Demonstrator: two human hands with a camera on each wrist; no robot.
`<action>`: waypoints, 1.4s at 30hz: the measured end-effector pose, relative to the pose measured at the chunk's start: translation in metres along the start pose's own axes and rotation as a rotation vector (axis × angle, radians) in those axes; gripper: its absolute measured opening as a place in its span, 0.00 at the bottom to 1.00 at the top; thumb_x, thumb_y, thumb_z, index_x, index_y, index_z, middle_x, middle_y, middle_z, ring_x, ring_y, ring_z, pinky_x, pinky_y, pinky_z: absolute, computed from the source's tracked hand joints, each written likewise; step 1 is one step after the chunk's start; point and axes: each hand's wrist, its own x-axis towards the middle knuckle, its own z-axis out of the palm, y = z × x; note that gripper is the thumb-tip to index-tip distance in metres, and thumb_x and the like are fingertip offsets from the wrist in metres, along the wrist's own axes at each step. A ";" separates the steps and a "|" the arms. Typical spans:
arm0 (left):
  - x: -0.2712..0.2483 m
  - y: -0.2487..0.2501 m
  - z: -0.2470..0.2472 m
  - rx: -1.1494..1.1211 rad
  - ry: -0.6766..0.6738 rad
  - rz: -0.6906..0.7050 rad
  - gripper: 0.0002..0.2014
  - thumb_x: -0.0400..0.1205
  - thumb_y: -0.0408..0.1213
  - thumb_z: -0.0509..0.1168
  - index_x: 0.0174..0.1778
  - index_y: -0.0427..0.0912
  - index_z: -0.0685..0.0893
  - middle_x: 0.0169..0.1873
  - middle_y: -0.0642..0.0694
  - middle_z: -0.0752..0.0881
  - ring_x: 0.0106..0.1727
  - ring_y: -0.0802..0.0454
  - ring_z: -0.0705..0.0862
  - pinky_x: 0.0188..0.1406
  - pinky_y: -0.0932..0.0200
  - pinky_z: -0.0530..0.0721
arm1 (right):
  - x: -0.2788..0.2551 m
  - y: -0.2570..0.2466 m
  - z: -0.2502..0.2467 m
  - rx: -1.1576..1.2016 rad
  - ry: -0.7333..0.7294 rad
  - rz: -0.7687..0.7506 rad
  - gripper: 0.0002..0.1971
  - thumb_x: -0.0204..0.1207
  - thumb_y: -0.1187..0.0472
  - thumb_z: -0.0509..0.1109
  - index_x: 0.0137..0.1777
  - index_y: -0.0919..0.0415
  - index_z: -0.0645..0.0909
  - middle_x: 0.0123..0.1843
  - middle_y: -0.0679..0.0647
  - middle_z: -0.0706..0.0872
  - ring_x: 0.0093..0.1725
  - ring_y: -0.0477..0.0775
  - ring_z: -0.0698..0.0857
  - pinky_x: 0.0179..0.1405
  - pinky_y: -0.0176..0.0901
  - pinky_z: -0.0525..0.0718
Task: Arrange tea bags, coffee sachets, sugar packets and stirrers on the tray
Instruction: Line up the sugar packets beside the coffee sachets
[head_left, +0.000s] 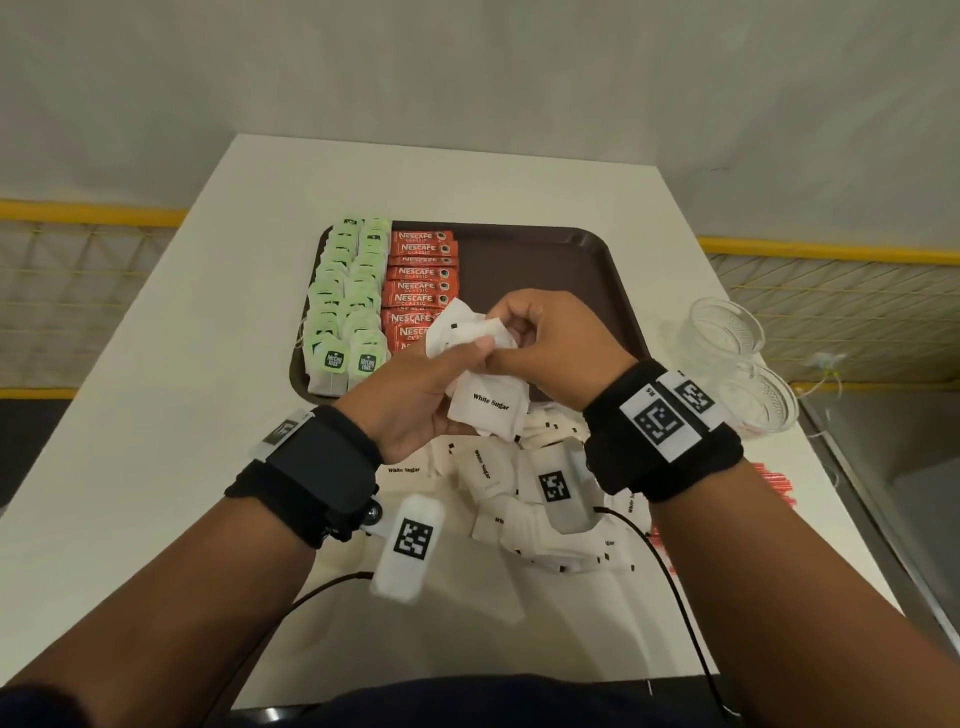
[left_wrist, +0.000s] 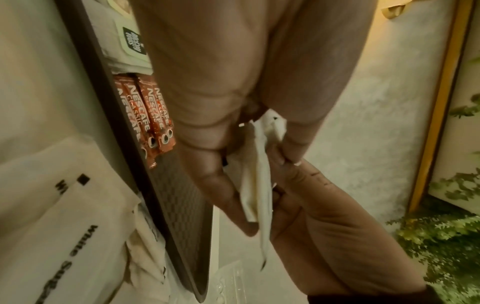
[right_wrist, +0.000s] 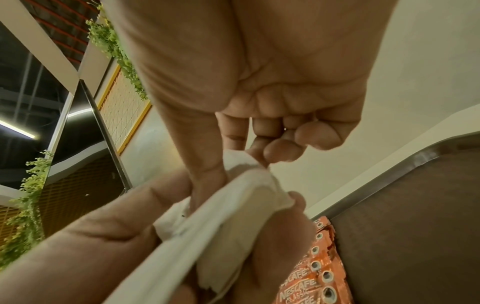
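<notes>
Loose sugar packets (head_left: 524, 499): white paper squares printed "White Sugar", heaped on the table (head_left: 156, 415) between the wrists.
Left hand (head_left: 415, 400): fingers curled round a bunch of sugar packets (head_left: 485, 364), above the tray's near edge.
Right hand (head_left: 550, 338): thumb and fingertips pinching a packet at the bunch's top (other fingers curled in).
Tray (head_left: 545, 260): brown; green-tagged tea bags (head_left: 345, 296) in two rows at left, red Nescafe sachets (head_left: 418, 280) beside them.
Clear cups (head_left: 737, 358): right of tray.
</notes>
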 end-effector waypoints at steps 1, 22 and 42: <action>0.001 0.000 -0.002 0.013 0.017 0.014 0.14 0.86 0.42 0.62 0.68 0.46 0.80 0.57 0.39 0.89 0.56 0.41 0.90 0.52 0.40 0.89 | 0.002 -0.001 0.001 -0.014 0.010 0.003 0.11 0.66 0.58 0.81 0.45 0.61 0.84 0.40 0.57 0.87 0.40 0.59 0.86 0.45 0.60 0.86; 0.017 0.005 -0.027 -0.187 0.121 0.120 0.13 0.88 0.33 0.60 0.68 0.41 0.77 0.59 0.35 0.88 0.60 0.36 0.88 0.52 0.39 0.90 | 0.002 0.014 0.018 0.426 0.155 0.325 0.11 0.72 0.65 0.78 0.52 0.65 0.83 0.40 0.62 0.90 0.28 0.48 0.85 0.30 0.38 0.86; 0.088 0.090 -0.106 -0.070 0.259 0.270 0.20 0.84 0.26 0.65 0.73 0.37 0.76 0.65 0.35 0.86 0.61 0.40 0.88 0.55 0.45 0.89 | 0.200 0.085 -0.032 0.141 0.217 0.516 0.08 0.70 0.64 0.80 0.42 0.58 0.83 0.38 0.54 0.86 0.35 0.49 0.82 0.34 0.38 0.78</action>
